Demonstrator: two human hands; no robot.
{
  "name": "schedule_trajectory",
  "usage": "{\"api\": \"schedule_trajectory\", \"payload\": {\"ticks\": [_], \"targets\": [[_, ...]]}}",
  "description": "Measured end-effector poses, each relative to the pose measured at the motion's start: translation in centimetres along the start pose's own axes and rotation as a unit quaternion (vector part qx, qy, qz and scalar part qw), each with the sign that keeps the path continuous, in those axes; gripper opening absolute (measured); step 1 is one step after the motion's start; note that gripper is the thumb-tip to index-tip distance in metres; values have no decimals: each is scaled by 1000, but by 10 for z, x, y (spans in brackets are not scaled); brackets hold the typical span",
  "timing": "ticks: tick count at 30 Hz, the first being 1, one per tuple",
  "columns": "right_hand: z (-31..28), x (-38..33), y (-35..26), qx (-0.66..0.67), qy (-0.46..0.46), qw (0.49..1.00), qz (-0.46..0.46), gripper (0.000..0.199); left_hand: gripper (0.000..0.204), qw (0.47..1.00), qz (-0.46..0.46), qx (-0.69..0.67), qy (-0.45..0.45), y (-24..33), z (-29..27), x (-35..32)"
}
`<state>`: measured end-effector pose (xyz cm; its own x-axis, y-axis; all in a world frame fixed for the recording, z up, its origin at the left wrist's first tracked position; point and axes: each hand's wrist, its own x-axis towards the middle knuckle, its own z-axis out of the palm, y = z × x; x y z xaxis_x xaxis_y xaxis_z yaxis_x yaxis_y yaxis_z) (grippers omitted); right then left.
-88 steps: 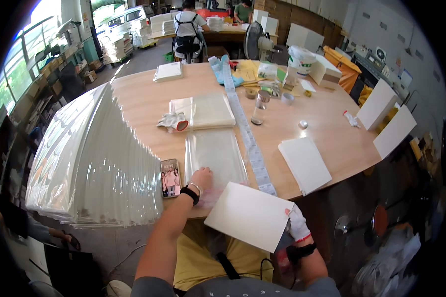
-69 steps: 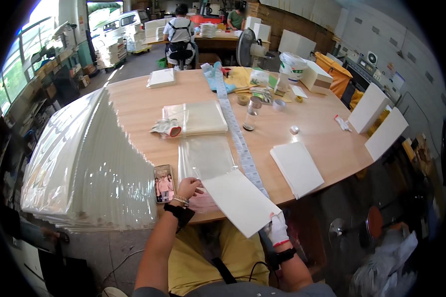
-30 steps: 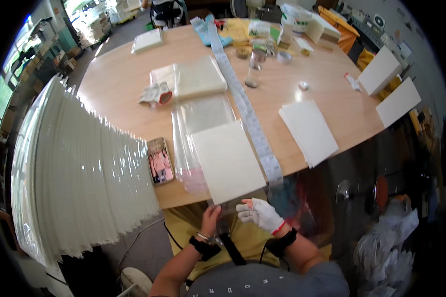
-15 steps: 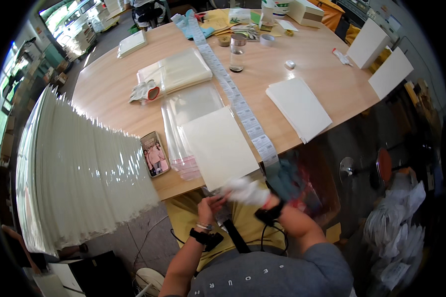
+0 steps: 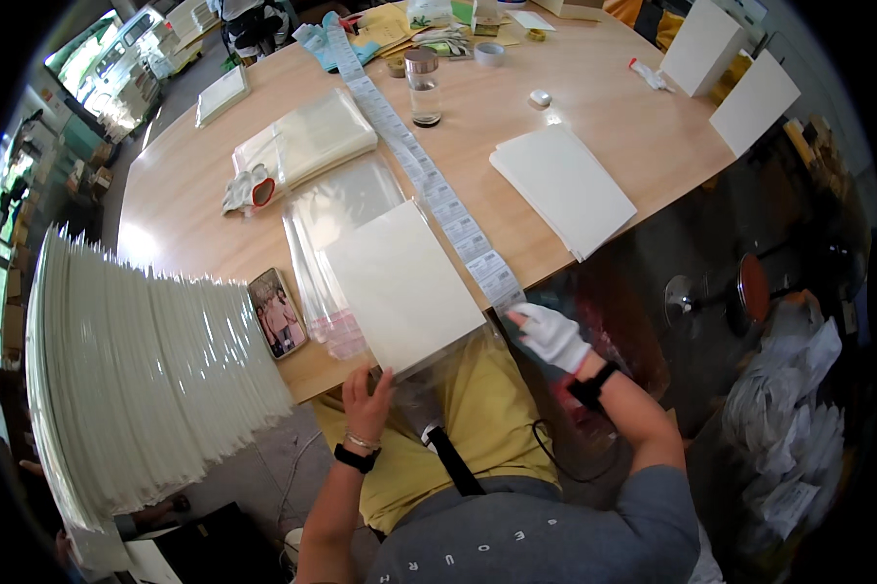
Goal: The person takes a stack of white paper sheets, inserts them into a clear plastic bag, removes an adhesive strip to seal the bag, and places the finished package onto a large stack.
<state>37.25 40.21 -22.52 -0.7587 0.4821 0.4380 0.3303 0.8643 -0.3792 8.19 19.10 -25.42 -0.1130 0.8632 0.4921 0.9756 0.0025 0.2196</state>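
Observation:
My left hand [image 5: 367,407] is bare, its fingers stretched up to the near left corner of a white board sheet [image 5: 404,282]. Beneath that sheet lie clear plastic sleeves [image 5: 312,258] with a pinkish strip at their near end, and clear film hangs over the table edge above my lap. My right hand [image 5: 555,339] wears a white glove with bare fingertips. Its fingers are curled at the near end of a long strip of printed labels [image 5: 443,206], just off the table edge; the fingertips are partly hidden and appear to pinch the strip.
A tall stack of clear sleeves [image 5: 156,370] stands at the left, beside a phone [image 5: 277,313]. More sleeves [image 5: 307,141], a glove [image 5: 249,190], a glass bottle [image 5: 423,90], white sheets [image 5: 565,190] and upright white boards [image 5: 755,102] occupy the table. Plastic bundles [image 5: 779,419] lie at the right.
My hands have parted from close together at the near table edge. The right moved right to the label strip's end; the left moved left to the sheet's corner. The view has shifted slightly.

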Motion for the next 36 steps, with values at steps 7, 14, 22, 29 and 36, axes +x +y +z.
{"api": "schedule_trajectory", "payload": {"ticks": [7,14,22,29,36], "targets": [[5,45,6,82,-86,978,-174,13,26,982,128,-127,-51,-12,-5,16],[20,41,3,117,-105,987,4,9,10,964,-107,-236,-56,-9,5,-6],[74,21,-36,127,70,927,345,15,22,662,-538,-516,-73,-4,33,-21],[47,-2,-18,101,243,901,344,22,24,597,-549,-577,-99,-1,23,-42],[13,13,18,268,6,877,398,17,25,915,-220,-334,-54,49,-10,54]]}}
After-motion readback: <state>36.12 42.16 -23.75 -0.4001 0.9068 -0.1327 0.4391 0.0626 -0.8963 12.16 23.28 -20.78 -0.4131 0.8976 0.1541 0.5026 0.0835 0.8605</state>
